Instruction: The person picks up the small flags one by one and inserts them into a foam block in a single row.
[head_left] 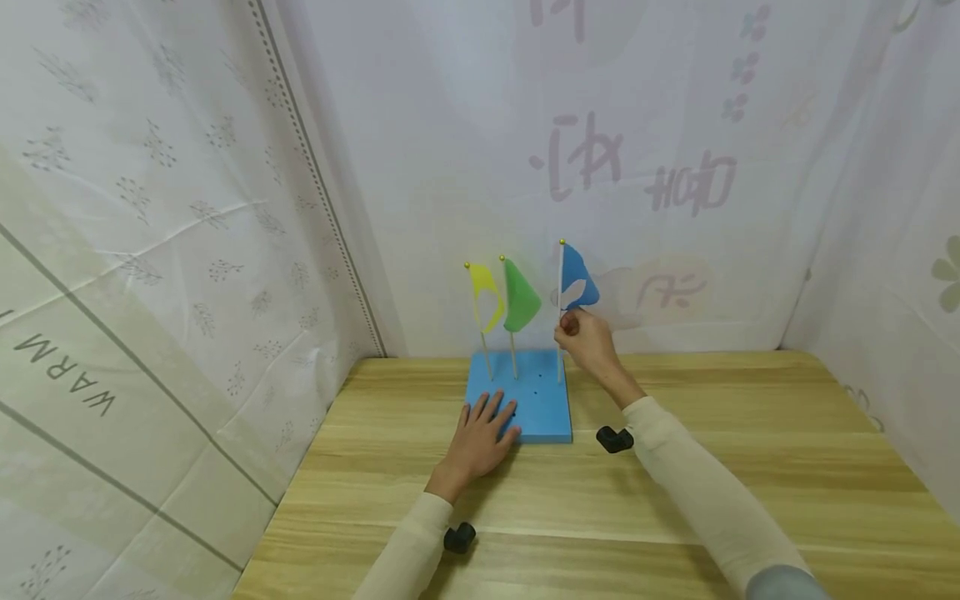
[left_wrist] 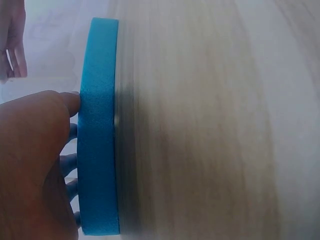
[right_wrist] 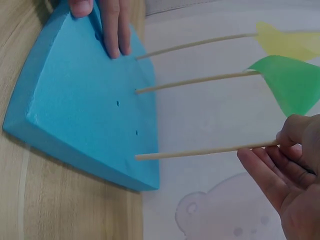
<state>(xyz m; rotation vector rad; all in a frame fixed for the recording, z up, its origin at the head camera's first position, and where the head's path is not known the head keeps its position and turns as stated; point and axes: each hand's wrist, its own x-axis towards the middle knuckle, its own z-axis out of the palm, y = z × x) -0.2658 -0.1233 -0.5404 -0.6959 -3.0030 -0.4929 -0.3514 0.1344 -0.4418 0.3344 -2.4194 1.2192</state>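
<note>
My right hand (head_left: 588, 340) pinches the thin wooden stick of a blue flag (head_left: 576, 260) between thumb and fingers, just below the cloth. In the right wrist view the lower end of this stick (right_wrist: 195, 152) meets or hovers at the blue foam board (right_wrist: 70, 95); I cannot tell whether it is in a hole. My left hand (head_left: 480, 437) rests with spread fingers on the board's near left part, its thumb by the front edge. A yellow flag (head_left: 477, 279) and a green flag (head_left: 521, 296) stand in the board, left of the blue one.
The board lies on a wood-grain table (head_left: 712, 492) near its far edge. Small holes show in the board's top. Patterned cloth curtains (head_left: 450, 125) hang behind the table and on both sides. Black pieces (head_left: 615, 439) sit beside each wrist.
</note>
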